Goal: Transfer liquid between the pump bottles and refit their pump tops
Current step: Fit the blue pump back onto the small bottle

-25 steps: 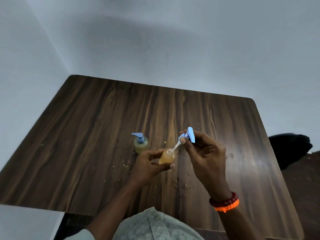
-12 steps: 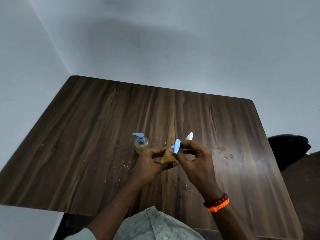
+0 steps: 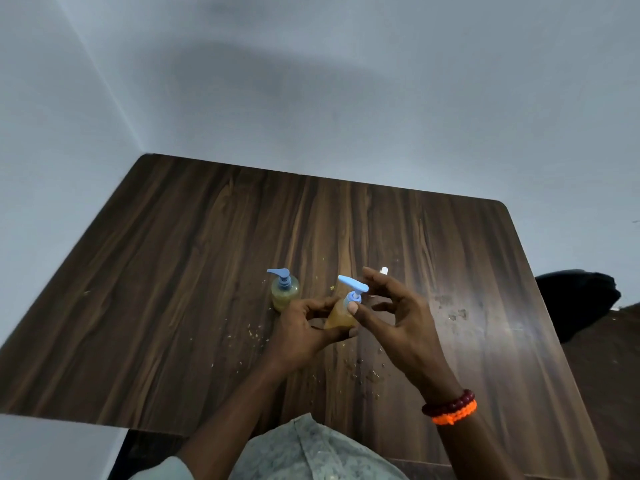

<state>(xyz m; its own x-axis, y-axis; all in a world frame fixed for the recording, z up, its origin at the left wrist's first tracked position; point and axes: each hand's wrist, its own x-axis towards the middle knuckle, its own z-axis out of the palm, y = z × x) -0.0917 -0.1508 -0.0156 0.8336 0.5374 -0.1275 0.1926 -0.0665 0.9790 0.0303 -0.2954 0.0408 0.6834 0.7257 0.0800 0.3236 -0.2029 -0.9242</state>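
Note:
My left hand (image 3: 303,329) grips a small bottle of amber liquid (image 3: 341,318), tilted a little to the left just above the wooden table (image 3: 173,271). A light blue pump top (image 3: 353,287) sits in its neck, nozzle pointing left. My right hand (image 3: 398,327) holds the pump's collar, thumb tip pressed on it and the other fingers spread behind. A second small bottle (image 3: 284,294) with yellowish liquid stands upright just left of my hands, its blue pump top fitted.
A small white piece (image 3: 383,270) shows behind my right fingers. Crumbs and drops (image 3: 363,370) are scattered on the table near me. A dark object (image 3: 578,299) lies beyond the table's right edge. Walls close in at the back and left.
The pump top, held above the bottle with its tube angled in, has gone down into the neck. My right hand has shifted from the pump head to the collar.

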